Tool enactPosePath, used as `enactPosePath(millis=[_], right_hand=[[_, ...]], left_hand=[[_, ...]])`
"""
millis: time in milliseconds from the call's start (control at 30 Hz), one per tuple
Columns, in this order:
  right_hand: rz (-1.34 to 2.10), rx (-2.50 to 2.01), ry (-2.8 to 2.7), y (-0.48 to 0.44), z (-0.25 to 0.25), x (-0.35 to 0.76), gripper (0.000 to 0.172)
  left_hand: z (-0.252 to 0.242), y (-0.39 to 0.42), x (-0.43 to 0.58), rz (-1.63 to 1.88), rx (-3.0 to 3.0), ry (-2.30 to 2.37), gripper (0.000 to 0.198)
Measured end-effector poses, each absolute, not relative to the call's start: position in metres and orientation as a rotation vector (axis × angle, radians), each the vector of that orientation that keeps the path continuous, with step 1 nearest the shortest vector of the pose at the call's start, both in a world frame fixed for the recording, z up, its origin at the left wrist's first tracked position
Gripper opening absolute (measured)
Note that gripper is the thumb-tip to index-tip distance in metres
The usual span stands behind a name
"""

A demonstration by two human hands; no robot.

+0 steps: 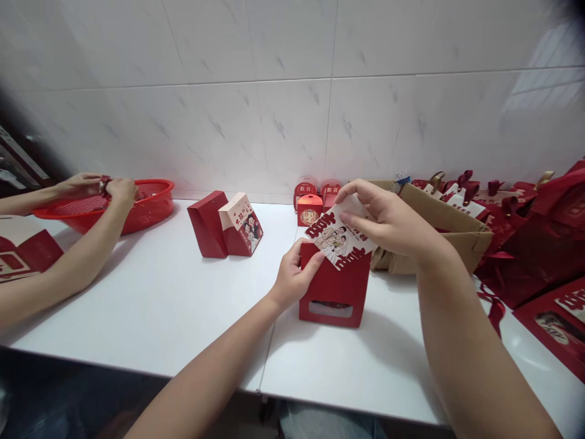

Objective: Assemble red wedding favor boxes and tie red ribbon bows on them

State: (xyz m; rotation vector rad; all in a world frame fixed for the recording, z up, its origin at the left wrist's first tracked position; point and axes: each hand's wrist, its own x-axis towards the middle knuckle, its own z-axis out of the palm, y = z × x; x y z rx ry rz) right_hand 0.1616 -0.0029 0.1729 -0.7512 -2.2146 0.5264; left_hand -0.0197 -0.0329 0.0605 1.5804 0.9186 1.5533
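Your two hands meet just right of centre in the frame, where the printed card (340,242) slants across the upper front of the red box (336,283). Your right hand (392,218) pinches the card near its upper corner, coming in from the upper right, while your left hand (296,275) grasps the box's upper left edge, thumb on the front face. The card is tilted, one corner pointing down over the box; which of its sides is longer you cannot tell, as your fingers cover part of it. The box stands upright on the worktop (214,323), its long axis vertical and its window low on the front. Your right hand is nearer the card's top, your left thumb just beside its lower left edge
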Motion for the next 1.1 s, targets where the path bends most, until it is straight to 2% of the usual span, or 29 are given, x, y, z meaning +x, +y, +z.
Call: enactPosePath(millis=[100, 267, 433, 767, 967, 1100], right_hand=[[0.552, -0.710, -2.207, -0.003, 0.173, 0.162, 0.015], [0.802, -0.626, -2.203, -0.009, 0.174, 0.160, 0.014], [0.902, -0.576, -2.163, -0.013, 0.176, 0.157, 0.017], [0.717, -0.676, -1.966, -0.010, 0.173, 0.146, 0.019], [0.522, -0.601, -1.498, -0.004, 0.172, 0.141, 0.024], [0.478, -0.637, -1.414, 0.000, 0.172, 0.143, 0.029]], left_hand=[[0.061, -0.033, -0.020, 1.553, 1.572, 0.919, 0.023], [0.059, -0.032, -0.020, 1.551, 1.549, 0.924, 0.025], [0.056, -0.031, -0.021, 1.557, 1.601, 0.913, 0.036], [0.056, -0.032, -0.022, 1.517, 1.604, 0.918, 0.031], [0.061, -0.036, -0.021, 1.481, 1.586, 0.964, 0.027], [0.063, -0.037, -0.020, 1.473, 1.584, 0.964, 0.026]])
